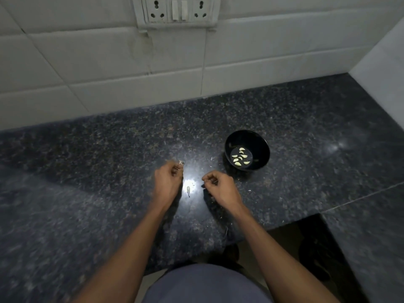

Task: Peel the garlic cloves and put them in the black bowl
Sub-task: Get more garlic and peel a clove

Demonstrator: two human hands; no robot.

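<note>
One black bowl [260, 147] — about nine peeled garlic cloves [240, 158] inside; two hands — left [167, 179], right [220, 184].

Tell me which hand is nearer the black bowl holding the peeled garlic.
Right. The right hand sits just below-left of the round black bowl; the left hand lies farther left, beyond the bright reflection on the counter.

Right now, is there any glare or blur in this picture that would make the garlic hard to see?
Head view: a bright glare spot on the granite counter between the left hand and right hand washes out the small scrap lying there; the left hand is slightly motion-blurred; the room is dim; wide-angle bending curves the wall tiles. The cloves in the black bowl show clearly.
</note>
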